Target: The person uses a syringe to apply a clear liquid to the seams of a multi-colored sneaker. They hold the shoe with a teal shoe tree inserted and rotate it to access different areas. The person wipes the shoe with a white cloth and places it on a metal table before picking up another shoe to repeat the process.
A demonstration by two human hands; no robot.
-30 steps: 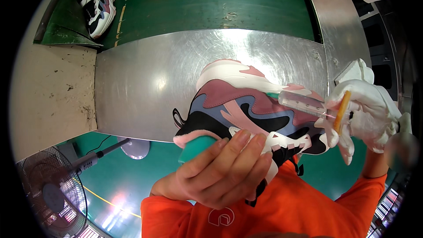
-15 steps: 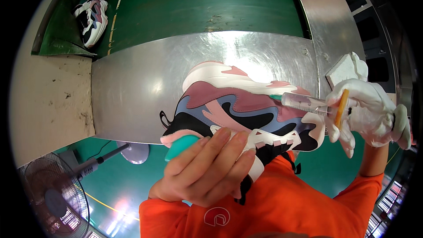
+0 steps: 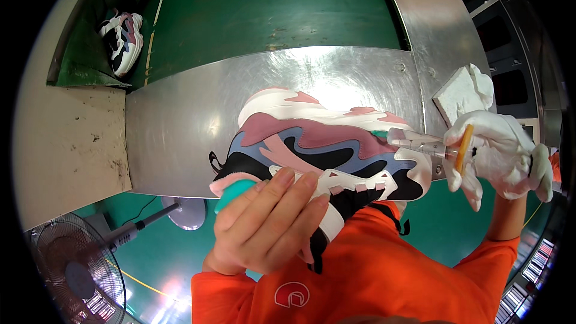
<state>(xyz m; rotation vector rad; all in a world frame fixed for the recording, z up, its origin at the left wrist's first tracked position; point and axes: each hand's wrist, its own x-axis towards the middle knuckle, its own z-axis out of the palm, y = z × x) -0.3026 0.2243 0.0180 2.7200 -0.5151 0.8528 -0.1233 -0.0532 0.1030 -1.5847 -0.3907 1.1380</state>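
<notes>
My bare left hand [image 3: 270, 219] is closed around the lace and tongue side of a sneaker [image 3: 312, 150]. The sneaker lies tipped on its side, white and pink sole facing away from me, toe pointing right. A teal insert [image 3: 234, 193] shows in its ankle opening, partly behind my fingers. White-gloved, my right hand [image 3: 498, 156] grips a clear syringe [image 3: 420, 142] by its orange flange. The syringe's green tip [image 3: 379, 134] rests at the seam between upper and sole, near the toe. Whatever it holds inside is hard to make out.
A steel table [image 3: 174, 126] lies beneath the shoe, with a green belt [image 3: 270, 12] beyond. Another sneaker [image 3: 123, 42] sits far left beside a cream panel [image 3: 72, 150]. A white block with cloth [image 3: 462, 96] lies near my glove. A fan [image 3: 78, 276] stands lower left.
The sneaker and my left hand have shifted slightly left in view. Along the sole seam, the syringe tip has moved toward the toe.
</notes>
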